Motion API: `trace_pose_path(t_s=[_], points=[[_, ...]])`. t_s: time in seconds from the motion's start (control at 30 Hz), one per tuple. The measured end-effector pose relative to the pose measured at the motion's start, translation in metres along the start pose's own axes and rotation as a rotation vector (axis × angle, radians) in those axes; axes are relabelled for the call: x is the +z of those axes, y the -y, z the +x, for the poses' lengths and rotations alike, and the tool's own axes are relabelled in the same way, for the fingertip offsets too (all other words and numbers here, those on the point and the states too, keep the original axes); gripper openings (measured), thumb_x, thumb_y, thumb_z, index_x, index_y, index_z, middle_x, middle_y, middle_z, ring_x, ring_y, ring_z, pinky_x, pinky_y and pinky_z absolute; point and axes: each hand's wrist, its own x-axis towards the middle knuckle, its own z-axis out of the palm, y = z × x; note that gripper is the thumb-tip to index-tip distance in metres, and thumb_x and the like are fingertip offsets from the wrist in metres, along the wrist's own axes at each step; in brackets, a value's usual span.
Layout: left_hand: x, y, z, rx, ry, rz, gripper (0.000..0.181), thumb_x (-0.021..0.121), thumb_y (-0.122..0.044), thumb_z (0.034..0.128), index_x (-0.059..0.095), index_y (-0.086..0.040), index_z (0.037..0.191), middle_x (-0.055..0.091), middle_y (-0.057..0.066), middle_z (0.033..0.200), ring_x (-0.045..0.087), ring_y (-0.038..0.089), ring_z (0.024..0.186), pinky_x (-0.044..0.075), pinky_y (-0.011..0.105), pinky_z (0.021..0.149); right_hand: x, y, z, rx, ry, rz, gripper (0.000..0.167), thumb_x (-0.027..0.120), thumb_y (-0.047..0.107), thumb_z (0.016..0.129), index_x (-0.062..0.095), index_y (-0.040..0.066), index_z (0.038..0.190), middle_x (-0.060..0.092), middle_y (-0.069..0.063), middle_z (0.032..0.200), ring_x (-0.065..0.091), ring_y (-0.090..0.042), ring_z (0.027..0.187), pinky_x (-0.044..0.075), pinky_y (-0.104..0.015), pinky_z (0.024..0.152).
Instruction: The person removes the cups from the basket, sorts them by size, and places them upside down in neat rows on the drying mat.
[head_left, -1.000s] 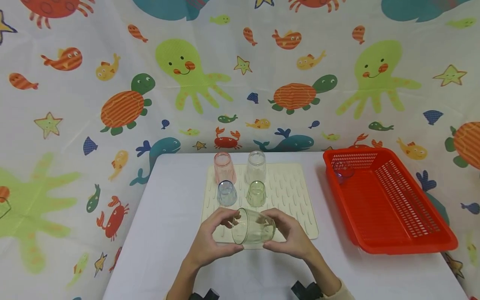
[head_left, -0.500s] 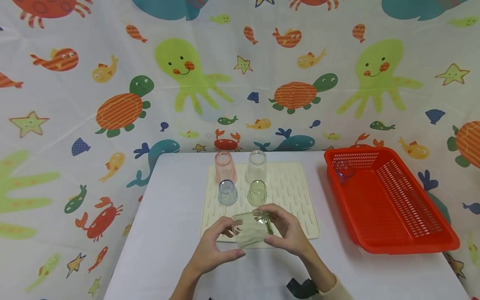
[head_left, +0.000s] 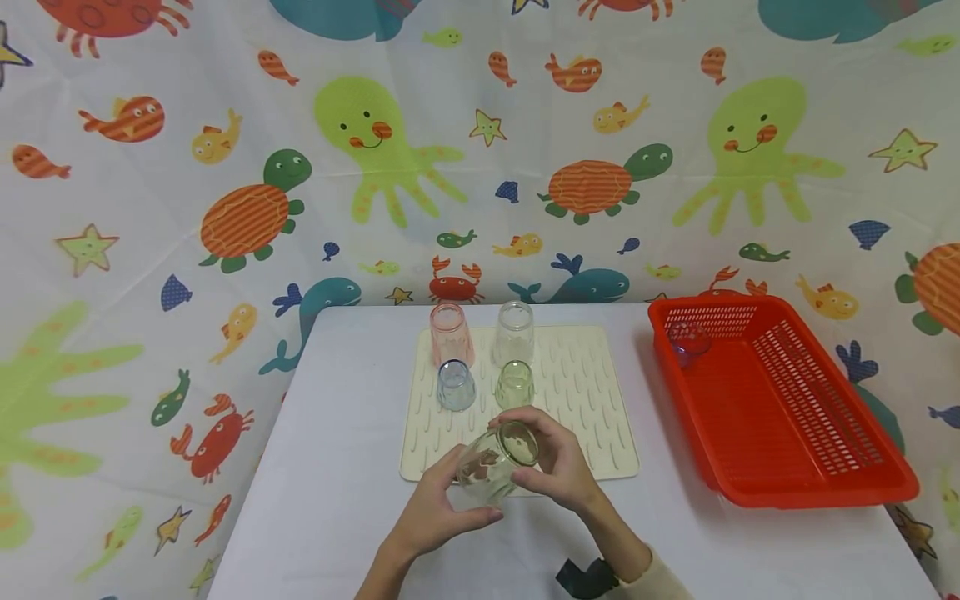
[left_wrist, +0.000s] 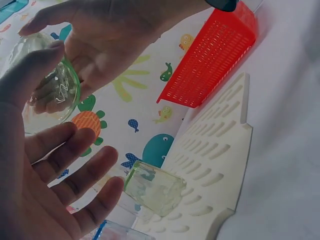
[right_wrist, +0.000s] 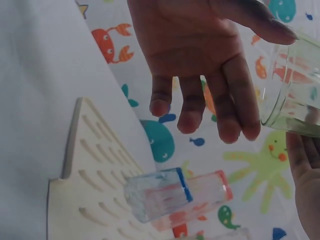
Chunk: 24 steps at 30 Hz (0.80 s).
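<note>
A pale green-tinted drinking glass [head_left: 480, 472] is held tilted between both hands over the near edge of a cream ridged mat [head_left: 581, 400]. My right hand [head_left: 555, 462] pinches its upper right end between thumb and fingers; that end faces up toward the head camera. Around the lower left side curves my left hand [head_left: 442, 508], thumb below and fingertips partly behind the glass. In the left wrist view the left thumb lies across the glass [left_wrist: 60, 95], with the other fingers spread. Right thumb and index finger meet the glass [right_wrist: 300, 75] in the right wrist view.
On the mat stand a pink glass [head_left: 451, 337], a clear glass [head_left: 514, 333], a short blue glass [head_left: 456, 387] and a short green glass [head_left: 515, 386]. A red basket [head_left: 810, 492] at the right holds a purple-tinted glass [head_left: 687, 340]. A patterned curtain [head_left: 480, 225] hangs behind.
The held glass has turned from lying sideways to a tilt, its right end swinging up toward the camera. My left hand has shifted slightly lower and right.
</note>
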Motion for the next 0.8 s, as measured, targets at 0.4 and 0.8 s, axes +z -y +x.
trace_pose_path(t_s=[0.4,0.8], points=[[-0.011,0.014,-0.023,-0.143,-0.118,0.071,0.057,0.086,-0.026,0.0806,0.06,-0.031,0.131,0.064,-0.011,0.119,0.065,0.008,0.1,0.062,0.032,0.083,0.005,-0.013,0.002,0.017,0.004,-0.112,0.057,0.073,-0.008,0.079,0.053,-0.002,0.132,0.062,-0.022,0.122,0.059,-0.016,0.122,0.046,-0.03,0.114],[-0.027,0.033,-0.044,-0.187,-0.302,0.231,0.064,0.09,-0.024,0.0752,0.062,-0.016,0.132,0.068,0.006,0.123,0.066,0.016,0.111,0.06,0.029,0.092,0.012,-0.027,0.007,0.033,-0.009,-0.27,0.06,0.082,-0.002,0.078,0.055,0.003,0.131,0.064,-0.017,0.123,0.06,-0.019,0.123,0.047,-0.026,0.113]])
